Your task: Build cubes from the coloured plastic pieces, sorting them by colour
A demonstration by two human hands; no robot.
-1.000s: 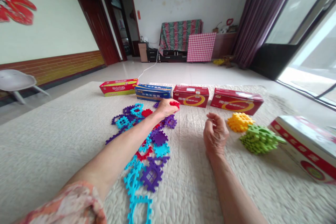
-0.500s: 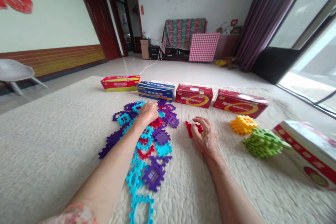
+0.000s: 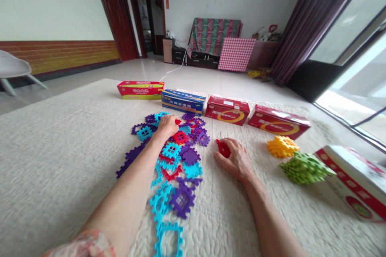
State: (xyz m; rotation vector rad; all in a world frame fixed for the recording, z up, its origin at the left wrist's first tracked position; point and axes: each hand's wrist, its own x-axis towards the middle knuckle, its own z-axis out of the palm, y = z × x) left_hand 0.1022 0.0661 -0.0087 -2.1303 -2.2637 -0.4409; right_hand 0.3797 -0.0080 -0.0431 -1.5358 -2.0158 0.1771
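A loose pile of notched plastic building tiles in purple, light blue and red lies in front of me. At its far part, my left hand (image 3: 169,126) has its fingers closed on a small red tile (image 3: 178,122), mostly hidden by the hand. My right hand (image 3: 235,157) rests on the mat right of the pile. Its thumb and fingers are apart around some red tiles (image 3: 223,149), touching them from the right. Near my left wrist are another red tile (image 3: 180,137) with a window grid and a light-blue tile (image 3: 171,150).
Stacked yellow tiles (image 3: 282,146) and green tiles (image 3: 306,168) sit to the right, beside a white-and-red box (image 3: 356,184). Along the back stand a red-and-green box (image 3: 141,90), a blue box (image 3: 183,102) and two dark red boxes (image 3: 227,110). A quilted mat (image 3: 75,144) lies underneath.
My left hand has drawn slightly back and left, with a red tile now showing at its fingertips. My right hand has lowered, its thumb now spread beside the red tiles. The view has shifted slightly.
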